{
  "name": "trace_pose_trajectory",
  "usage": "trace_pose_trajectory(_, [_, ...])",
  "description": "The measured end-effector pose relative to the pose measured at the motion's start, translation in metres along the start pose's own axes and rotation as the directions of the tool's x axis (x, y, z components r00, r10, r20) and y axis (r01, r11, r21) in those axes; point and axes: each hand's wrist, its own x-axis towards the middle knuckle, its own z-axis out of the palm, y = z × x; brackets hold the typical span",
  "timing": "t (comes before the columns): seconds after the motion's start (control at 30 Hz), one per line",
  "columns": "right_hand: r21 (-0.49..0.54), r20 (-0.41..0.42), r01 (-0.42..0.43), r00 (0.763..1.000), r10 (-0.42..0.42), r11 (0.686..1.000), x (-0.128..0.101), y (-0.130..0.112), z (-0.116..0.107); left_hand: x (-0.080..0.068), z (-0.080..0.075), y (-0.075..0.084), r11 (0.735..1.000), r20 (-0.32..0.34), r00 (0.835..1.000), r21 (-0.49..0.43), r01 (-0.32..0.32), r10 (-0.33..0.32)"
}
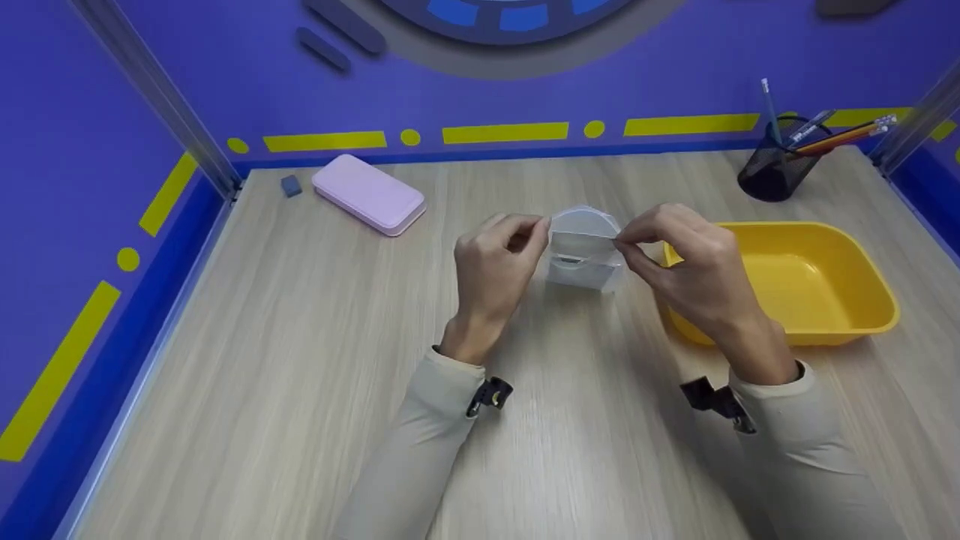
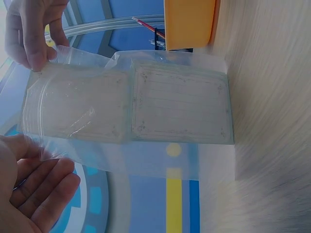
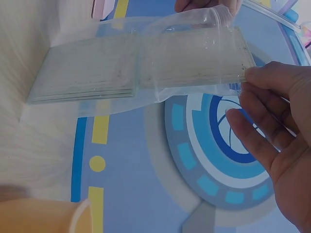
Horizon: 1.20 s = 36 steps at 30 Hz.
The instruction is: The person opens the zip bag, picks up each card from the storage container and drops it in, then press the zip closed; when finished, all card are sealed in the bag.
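A clear plastic bag (image 1: 585,277) stands upright on the table at the middle of the head view. Inside its lower part is a stack of pale lined cards (image 2: 182,102). Above them, another card (image 3: 194,56) lies partly within the bag, its upper edge sticking out of the mouth. My left hand (image 1: 491,270) pinches the left edge of the bag near its mouth. At the other side, my right hand (image 1: 694,262) pinches the upper card's corner between thumb and index finger. The other fingers of that hand are loosely bent.
A yellow tub (image 1: 874,300) stands right of the bag, partly behind my right hand. Behind it is a black mesh cup (image 1: 772,169) with pencils and pens. A pink case (image 1: 367,193) and a small blue-grey block (image 1: 291,186) lie at the back left.
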Motion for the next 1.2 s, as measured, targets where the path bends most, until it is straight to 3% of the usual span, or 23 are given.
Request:
trace_pose_trajectory(0.33, [-0.055, 0.016, -0.03, 0.999, 0.031, 0.998, -0.002, 0.002, 0.002, -0.001, 0.0, 0.0, 1.0, 0.008, 1.0, -0.009, 0.0, 0.0])
trace_pose_trajectory(0.73, [-0.17, 0.129, -0.065, 0.988, 0.088, 0.983, -0.002, 0.001, -0.003, 0.0, 0.0, 0.0, 1.0, 0.006, 1.0, -0.006, -0.006, 0.006])
trace_pose_trajectory(1.0, [-0.135, 0.149, -0.102, 0.981, 0.122, 0.986, -0.001, 0.001, -0.008, 0.0, 0.0, -0.001, 1.0, 0.008, 1.0, -0.002, -0.01, 0.01])
trace_pose_trajectory(1.2, [-0.114, 0.205, -0.077, 0.974, 0.1, 0.99, -0.001, 0.006, -0.011, 0.0, 0.001, -0.001, 1.0, 0.004, 1.0, -0.012, -0.001, 0.001])
